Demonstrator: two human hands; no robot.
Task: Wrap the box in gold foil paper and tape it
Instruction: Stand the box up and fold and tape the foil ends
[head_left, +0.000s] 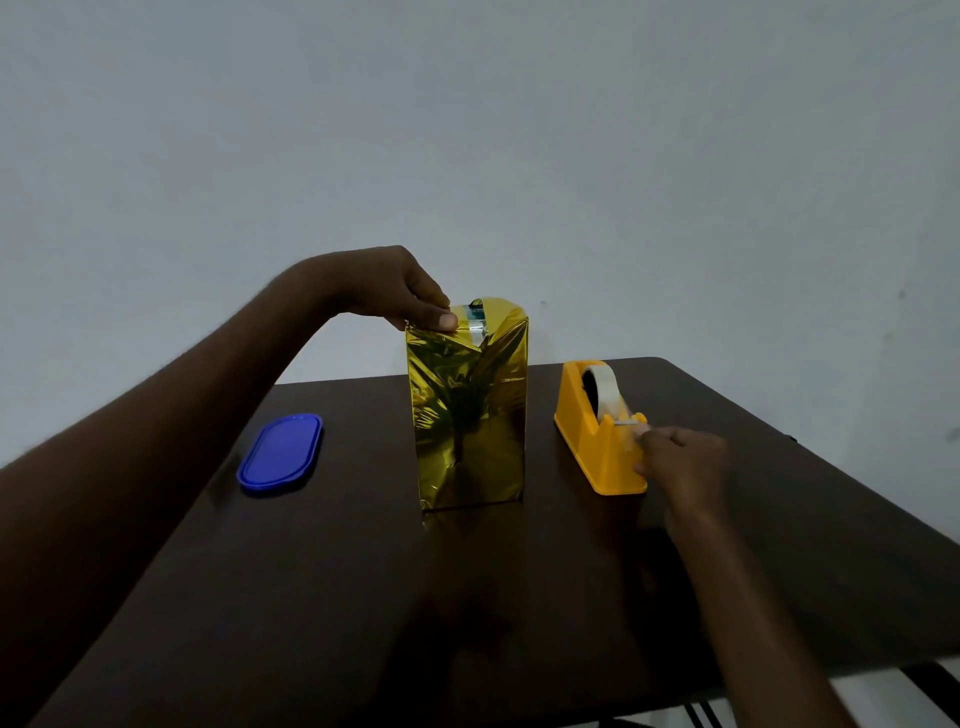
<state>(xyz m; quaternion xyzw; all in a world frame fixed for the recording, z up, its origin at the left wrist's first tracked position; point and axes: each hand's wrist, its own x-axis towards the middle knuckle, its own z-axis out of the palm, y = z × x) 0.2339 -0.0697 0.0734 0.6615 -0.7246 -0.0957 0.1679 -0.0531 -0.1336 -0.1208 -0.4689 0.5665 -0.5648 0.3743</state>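
Head view, risk: the top fold may spring open if the left hand (410, 291) lifts; tape may tear short or stick to itself.
Box (467, 410): upright at table (779, 519) centre, wrapped in creased gold foil, a tape strip (475, 328) across its top fold.
Left hand: thumb pressing the top edge at 10 o'clock.
Right hand (683, 462): at 3 o'clock, pinching the tape end at the yellow dispenser (597, 436).
Blue lid (280, 452): 9 o'clock.

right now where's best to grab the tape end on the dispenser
Pinch the loose tape end at the cutter, coming from the near side as the right hand does. It sticks out past the dispenser front, so fingers can close above and below it.
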